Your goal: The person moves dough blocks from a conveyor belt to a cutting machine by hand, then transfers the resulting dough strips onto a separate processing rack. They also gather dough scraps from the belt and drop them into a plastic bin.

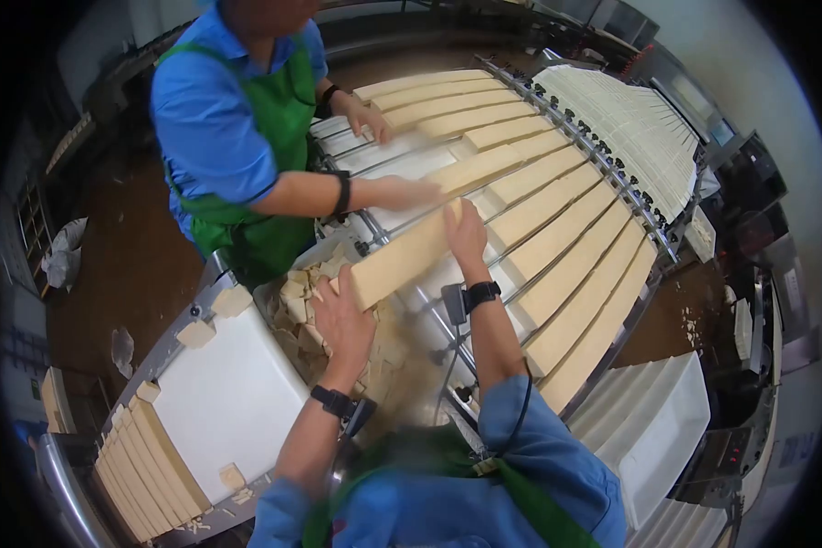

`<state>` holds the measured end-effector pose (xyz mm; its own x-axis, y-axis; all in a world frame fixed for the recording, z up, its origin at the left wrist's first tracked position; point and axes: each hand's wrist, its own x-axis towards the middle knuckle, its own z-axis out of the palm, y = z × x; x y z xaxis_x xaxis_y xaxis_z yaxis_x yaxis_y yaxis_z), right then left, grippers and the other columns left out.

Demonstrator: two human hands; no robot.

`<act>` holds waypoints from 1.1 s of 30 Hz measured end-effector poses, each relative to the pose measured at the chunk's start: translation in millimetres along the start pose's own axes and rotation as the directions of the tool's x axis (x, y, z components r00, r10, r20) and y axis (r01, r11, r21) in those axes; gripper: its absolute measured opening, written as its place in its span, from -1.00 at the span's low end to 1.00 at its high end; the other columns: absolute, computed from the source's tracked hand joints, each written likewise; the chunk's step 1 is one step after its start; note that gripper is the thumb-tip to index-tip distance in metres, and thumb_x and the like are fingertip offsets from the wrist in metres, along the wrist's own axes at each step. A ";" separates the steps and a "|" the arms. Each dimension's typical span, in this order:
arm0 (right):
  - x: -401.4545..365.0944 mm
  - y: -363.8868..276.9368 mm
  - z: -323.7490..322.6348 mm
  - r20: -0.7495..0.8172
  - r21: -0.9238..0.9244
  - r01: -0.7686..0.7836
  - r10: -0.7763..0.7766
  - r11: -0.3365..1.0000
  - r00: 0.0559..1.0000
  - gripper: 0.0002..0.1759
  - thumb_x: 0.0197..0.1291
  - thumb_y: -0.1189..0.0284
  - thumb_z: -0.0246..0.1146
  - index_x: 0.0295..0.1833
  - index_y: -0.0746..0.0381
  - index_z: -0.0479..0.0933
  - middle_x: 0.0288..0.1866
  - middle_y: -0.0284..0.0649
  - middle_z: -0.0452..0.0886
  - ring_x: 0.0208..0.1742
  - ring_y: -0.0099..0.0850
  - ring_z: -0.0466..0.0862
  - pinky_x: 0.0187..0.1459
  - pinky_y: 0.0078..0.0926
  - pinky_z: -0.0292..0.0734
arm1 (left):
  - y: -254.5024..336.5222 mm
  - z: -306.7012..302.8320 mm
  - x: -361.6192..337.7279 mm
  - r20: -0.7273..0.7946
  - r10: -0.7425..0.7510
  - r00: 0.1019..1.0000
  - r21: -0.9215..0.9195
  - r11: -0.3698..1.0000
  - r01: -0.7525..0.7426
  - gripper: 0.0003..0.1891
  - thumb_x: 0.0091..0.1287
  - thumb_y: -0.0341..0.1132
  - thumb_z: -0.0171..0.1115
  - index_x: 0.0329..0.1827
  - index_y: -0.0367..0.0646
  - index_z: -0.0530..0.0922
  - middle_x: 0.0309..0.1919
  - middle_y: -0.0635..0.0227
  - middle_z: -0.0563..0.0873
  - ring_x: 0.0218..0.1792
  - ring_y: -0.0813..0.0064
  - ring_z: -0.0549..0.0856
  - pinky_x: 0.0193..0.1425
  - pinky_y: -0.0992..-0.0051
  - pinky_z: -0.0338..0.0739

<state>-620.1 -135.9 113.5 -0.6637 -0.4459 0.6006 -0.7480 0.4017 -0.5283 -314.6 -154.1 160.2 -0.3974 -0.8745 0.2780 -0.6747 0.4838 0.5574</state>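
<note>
- You are on a food production floor, not in a home kitchen: a broad metal rail bed [388, 155] fills the middle, and long pale slabs [557, 237] lie side by side across it.
- Beyond the rail bed's far edge, a row of thin white sheets [630, 119] stands packed on a rack.
- At its near left corner sit a heap of broken offcuts [301, 310] and a white work table [228, 402].
- Across the rail bed from you, a co-worker [219, 119] wears a blue shirt and green apron, like your own apron [539, 511].
- To its right stand white tubs [667, 429] and metal machines [731, 457].
- Left of it, the brown floor [128, 265] is littered with scraps.
</note>
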 end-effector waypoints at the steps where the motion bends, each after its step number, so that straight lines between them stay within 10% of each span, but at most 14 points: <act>1: 12.3 9.9 4.0 0.068 -0.024 -0.054 0.056 0.998 0.996 -0.35 0.44 0.02 0.32 0.40 0.29 0.54 0.18 0.15 0.72 0.18 0.17 0.70 0.18 0.09 0.60 | 7.3 6.9 10.7 0.017 0.023 1.000 0.015 1.000 -0.023 -0.11 0.05 -0.43 0.63 0.51 0.10 0.42 0.29 0.00 0.47 0.14 -0.24 0.59 0.14 -0.01 0.59; 8: 61.0 37.7 12.6 0.484 -0.342 -0.259 0.406 0.903 0.775 -0.06 0.35 -0.31 0.16 0.36 0.39 0.57 0.26 0.22 0.72 0.31 0.12 0.71 0.52 0.23 0.21 | 44.8 37.9 72.2 0.162 0.105 0.981 0.106 0.987 -0.123 -0.17 0.00 -0.24 0.73 0.38 -0.03 0.48 0.15 0.03 0.53 0.04 -0.21 0.68 0.04 0.04 0.64; 18: 64.7 40.7 10.1 0.490 -0.397 -0.250 0.434 0.883 0.756 0.00 0.34 -0.33 0.14 0.51 0.34 0.46 0.32 0.23 0.67 0.42 0.09 0.64 0.62 0.46 -0.13 | 33.9 47.4 108.9 0.340 0.237 0.910 0.081 0.957 -0.279 -0.03 0.00 0.00 0.74 0.51 -0.01 0.45 0.26 0.01 0.50 0.09 -0.13 0.73 0.16 0.05 0.67; 24: 38.6 20.1 15.7 0.218 -0.483 -0.147 0.281 0.863 0.935 -0.16 0.47 -0.17 0.16 0.57 0.27 0.42 0.46 0.23 0.53 0.60 0.12 0.42 0.61 0.54 -0.11 | 46.4 89.5 103.2 0.197 0.153 0.968 -0.117 0.984 -0.132 -0.14 0.30 -0.11 0.55 0.62 -0.09 0.32 0.38 -0.10 0.42 0.20 -0.12 0.65 0.29 0.01 0.58; 33: -48.7 -54.7 28.3 0.493 0.162 -0.001 -0.080 0.987 0.866 -0.21 0.49 0.08 0.27 0.70 0.18 0.27 0.64 0.22 0.31 0.71 0.19 0.21 0.60 0.54 -0.10 | 27.2 114.9 98.8 0.058 -0.081 0.995 -0.403 0.910 0.098 -0.38 0.34 -0.41 0.33 0.51 -0.11 0.47 0.23 0.01 0.63 0.23 -0.03 0.67 0.33 0.13 0.58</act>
<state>-547.1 -158.7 96.1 -0.5177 -0.8131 0.2662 -0.7381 0.2672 -0.6195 -443.6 -223.4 113.0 -0.3769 -0.9074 0.1859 -0.4025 0.3412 0.8494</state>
